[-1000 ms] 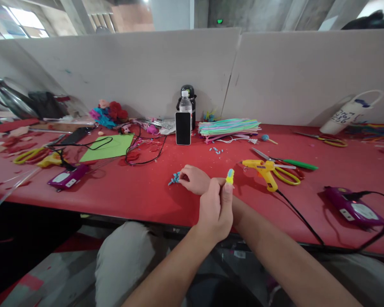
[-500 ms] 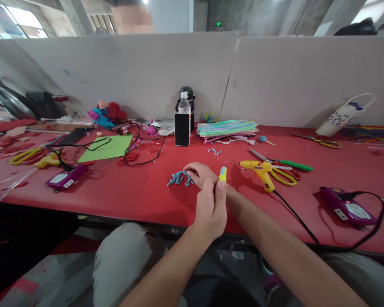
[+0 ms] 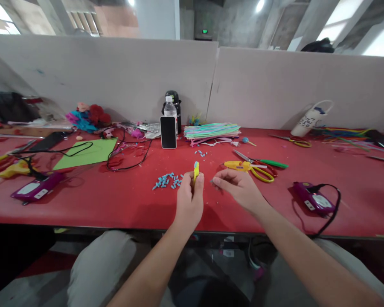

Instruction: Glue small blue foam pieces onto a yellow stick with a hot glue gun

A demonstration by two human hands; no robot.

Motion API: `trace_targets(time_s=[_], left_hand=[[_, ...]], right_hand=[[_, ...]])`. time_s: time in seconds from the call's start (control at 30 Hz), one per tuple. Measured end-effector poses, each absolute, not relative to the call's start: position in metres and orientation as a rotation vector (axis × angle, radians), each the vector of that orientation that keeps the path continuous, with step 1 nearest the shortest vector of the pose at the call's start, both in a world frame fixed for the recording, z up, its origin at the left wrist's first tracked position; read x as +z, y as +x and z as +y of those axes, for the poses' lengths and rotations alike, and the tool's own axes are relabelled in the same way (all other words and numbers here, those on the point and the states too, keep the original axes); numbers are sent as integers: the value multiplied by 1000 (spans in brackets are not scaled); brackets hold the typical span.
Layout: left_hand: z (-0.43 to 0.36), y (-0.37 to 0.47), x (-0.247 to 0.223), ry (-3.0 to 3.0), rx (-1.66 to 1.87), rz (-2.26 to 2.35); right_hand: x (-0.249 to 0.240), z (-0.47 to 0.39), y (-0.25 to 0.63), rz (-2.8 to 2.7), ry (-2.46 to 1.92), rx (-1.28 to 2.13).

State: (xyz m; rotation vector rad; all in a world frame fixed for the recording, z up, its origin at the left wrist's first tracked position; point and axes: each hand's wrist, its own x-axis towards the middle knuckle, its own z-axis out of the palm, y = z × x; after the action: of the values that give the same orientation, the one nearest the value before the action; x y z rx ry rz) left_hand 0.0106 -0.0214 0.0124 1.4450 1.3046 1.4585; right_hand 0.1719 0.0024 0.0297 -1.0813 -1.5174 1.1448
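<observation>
Upright in my left hand [image 3: 190, 196] is a small yellow piece [image 3: 196, 170] with a bit of blue at its top, held between thumb and fingers. My right hand [image 3: 235, 185] is to the right, thumb and index finger pinched together; a tiny bluish-grey bit seems to show at the tips, too small to name. Small blue pieces [image 3: 162, 182] lie scattered on the red table [image 3: 115, 200] left of my left hand. A yellow glue gun [image 3: 237, 165] lies just behind my right hand, which partly hides it.
Scissors [image 3: 262, 174] and a green-handled tool [image 3: 274, 163] lie at the right, near a purple device [image 3: 313, 199] with a black cable. A phone [image 3: 168, 133] stands before bottles. Pipe cleaners [image 3: 212, 131] lie behind; green paper [image 3: 86, 154] is at left.
My right hand has moved from the blue pieces to the right, uncrossing from my left hand. The yellow piece is still in my left hand. The view has shifted rightward.
</observation>
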Motion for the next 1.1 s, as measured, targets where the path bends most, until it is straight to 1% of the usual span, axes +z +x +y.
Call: trace_targets(time_s=[0.27, 0.5, 0.83, 0.9, 1.1], left_hand=[[-31, 15, 10, 1572, 1309, 1253], [-30, 16, 11, 1646, 1285, 1182], [-30, 18, 16, 1696, 1263, 1104], [-29, 17, 16, 1698, 1246, 1112], [-27, 17, 13, 1637, 1209, 1175]], right_hand=[[20, -12, 171, -1431, -1009, 1162], [22, -18, 165, -1369, -968, 1182], [14, -15, 170, -1192, -763, 1634], [16, -14, 172, -1232, -786, 1619], [27, -12, 182, -1486, -980, 1356]])
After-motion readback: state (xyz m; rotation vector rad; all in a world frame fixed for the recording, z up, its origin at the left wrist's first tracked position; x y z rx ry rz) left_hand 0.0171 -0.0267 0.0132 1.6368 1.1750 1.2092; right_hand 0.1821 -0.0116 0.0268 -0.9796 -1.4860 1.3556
